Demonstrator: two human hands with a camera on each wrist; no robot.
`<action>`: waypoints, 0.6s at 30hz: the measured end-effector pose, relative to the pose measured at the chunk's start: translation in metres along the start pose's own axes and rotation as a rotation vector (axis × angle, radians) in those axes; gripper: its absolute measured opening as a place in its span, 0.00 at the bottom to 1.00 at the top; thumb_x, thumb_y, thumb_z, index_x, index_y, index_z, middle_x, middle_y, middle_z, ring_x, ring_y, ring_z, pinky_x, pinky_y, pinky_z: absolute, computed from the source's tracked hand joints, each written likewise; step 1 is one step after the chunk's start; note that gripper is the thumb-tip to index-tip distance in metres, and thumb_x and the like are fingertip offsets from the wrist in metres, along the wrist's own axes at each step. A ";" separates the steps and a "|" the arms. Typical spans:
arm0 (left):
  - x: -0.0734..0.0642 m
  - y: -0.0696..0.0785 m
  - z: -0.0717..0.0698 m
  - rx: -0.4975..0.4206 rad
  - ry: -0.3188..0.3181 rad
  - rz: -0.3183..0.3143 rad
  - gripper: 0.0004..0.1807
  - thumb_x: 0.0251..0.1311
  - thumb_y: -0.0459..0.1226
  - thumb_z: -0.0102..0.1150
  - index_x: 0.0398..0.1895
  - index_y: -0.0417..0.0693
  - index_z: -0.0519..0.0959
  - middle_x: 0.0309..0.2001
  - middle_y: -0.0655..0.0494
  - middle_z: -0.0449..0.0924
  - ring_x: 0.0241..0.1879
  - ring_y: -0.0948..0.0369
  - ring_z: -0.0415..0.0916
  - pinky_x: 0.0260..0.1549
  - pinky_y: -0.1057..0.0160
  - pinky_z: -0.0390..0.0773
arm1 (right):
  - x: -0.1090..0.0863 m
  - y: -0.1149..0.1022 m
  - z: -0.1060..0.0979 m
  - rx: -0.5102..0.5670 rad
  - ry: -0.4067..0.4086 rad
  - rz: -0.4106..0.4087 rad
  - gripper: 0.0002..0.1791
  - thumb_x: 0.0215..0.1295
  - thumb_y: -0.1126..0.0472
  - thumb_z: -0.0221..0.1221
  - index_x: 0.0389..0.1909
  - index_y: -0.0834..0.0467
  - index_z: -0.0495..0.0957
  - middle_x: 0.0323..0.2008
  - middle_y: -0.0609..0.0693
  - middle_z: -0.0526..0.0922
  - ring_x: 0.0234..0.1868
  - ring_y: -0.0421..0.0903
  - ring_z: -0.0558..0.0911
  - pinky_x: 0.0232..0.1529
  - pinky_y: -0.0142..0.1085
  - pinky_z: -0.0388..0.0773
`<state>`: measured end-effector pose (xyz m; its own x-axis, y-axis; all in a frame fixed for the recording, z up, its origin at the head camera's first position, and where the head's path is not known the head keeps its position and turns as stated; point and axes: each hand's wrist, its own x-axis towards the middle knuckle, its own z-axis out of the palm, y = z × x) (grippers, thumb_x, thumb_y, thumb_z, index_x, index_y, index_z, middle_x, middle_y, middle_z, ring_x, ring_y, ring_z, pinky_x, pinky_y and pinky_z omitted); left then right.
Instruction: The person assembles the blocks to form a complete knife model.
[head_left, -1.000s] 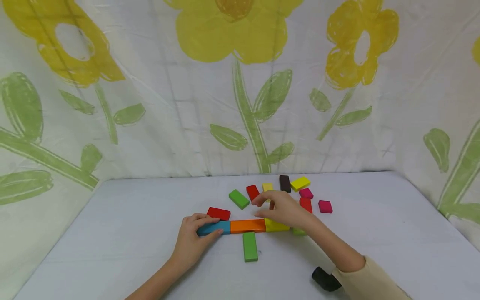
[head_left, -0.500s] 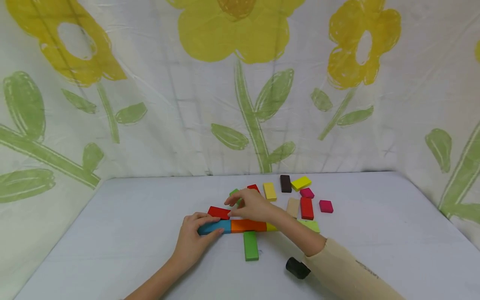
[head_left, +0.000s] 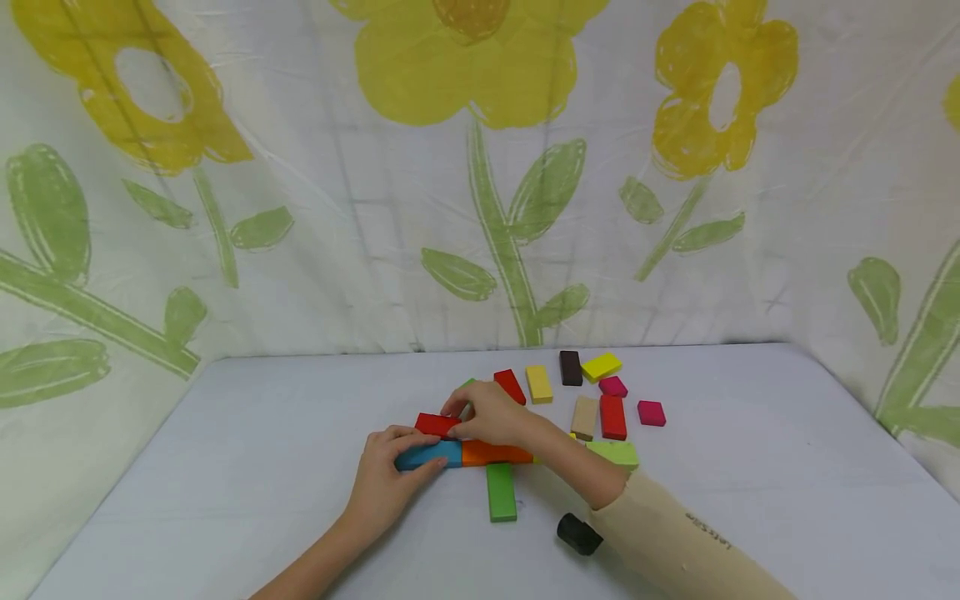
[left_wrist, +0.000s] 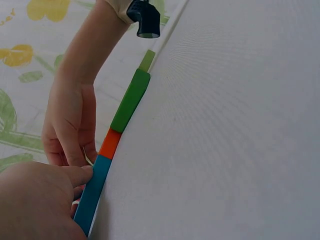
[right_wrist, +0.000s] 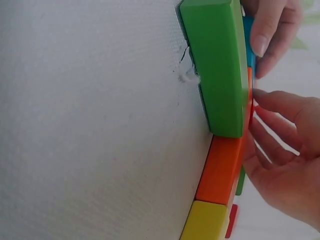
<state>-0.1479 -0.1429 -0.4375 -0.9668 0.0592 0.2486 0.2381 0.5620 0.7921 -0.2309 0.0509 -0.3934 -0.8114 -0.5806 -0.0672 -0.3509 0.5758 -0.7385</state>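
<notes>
A row of toy blocks lies across the table: a blue block, an orange block, a mostly hidden yellow block and a light green block. My left hand pinches the blue block at the row's left end, thumb in front and fingers behind. Just behind it lies a red block. My right hand reaches over the orange block and holds the red block's right end between thumb and fingers. A green block meets the orange one's front side at a right angle.
Several loose blocks are scattered behind the row, among them a second red block, a pale yellow block, a dark brown block and a pink block. A black wrist device sits under my right forearm. A flowered cloth hangs behind the table.
My right hand has moved left from above the yellow block to the red block behind the blue one, uncovering a beige block. My left hand has stayed on the blue block.
</notes>
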 end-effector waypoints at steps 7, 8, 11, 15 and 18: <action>-0.001 0.001 0.000 -0.005 0.007 0.019 0.13 0.58 0.36 0.78 0.46 0.46 0.91 0.48 0.51 0.85 0.53 0.52 0.71 0.45 0.58 0.72 | 0.003 -0.001 -0.003 -0.050 0.024 0.014 0.13 0.69 0.65 0.68 0.53 0.60 0.87 0.49 0.52 0.87 0.45 0.46 0.81 0.48 0.35 0.83; -0.001 0.001 0.000 -0.005 0.006 0.017 0.13 0.58 0.36 0.78 0.46 0.46 0.91 0.48 0.51 0.84 0.53 0.51 0.71 0.45 0.58 0.72 | 0.004 -0.001 -0.003 -0.062 0.027 0.016 0.13 0.69 0.65 0.68 0.53 0.60 0.86 0.49 0.53 0.87 0.46 0.46 0.81 0.50 0.37 0.83; -0.001 0.001 0.000 -0.004 0.002 0.008 0.13 0.59 0.37 0.78 0.46 0.46 0.91 0.48 0.51 0.84 0.53 0.51 0.71 0.45 0.58 0.71 | 0.008 -0.003 -0.001 -0.075 0.026 0.032 0.14 0.70 0.63 0.68 0.55 0.59 0.86 0.50 0.53 0.87 0.49 0.48 0.81 0.55 0.41 0.83; 0.000 0.000 0.000 -0.005 0.001 0.001 0.13 0.58 0.36 0.78 0.46 0.47 0.91 0.48 0.51 0.84 0.53 0.52 0.71 0.46 0.58 0.71 | 0.013 -0.005 0.002 -0.073 0.024 0.045 0.16 0.70 0.61 0.69 0.56 0.59 0.85 0.50 0.53 0.87 0.51 0.48 0.81 0.57 0.43 0.83; 0.000 0.000 0.000 -0.003 0.006 0.013 0.13 0.57 0.35 0.79 0.46 0.46 0.92 0.48 0.51 0.85 0.53 0.52 0.71 0.46 0.58 0.71 | 0.017 -0.007 0.004 -0.073 0.026 0.057 0.16 0.70 0.60 0.70 0.56 0.57 0.85 0.50 0.52 0.87 0.50 0.47 0.81 0.55 0.42 0.83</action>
<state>-0.1483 -0.1428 -0.4377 -0.9630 0.0612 0.2625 0.2510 0.5591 0.7902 -0.2398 0.0347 -0.3922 -0.8426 -0.5311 -0.0890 -0.3366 0.6484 -0.6829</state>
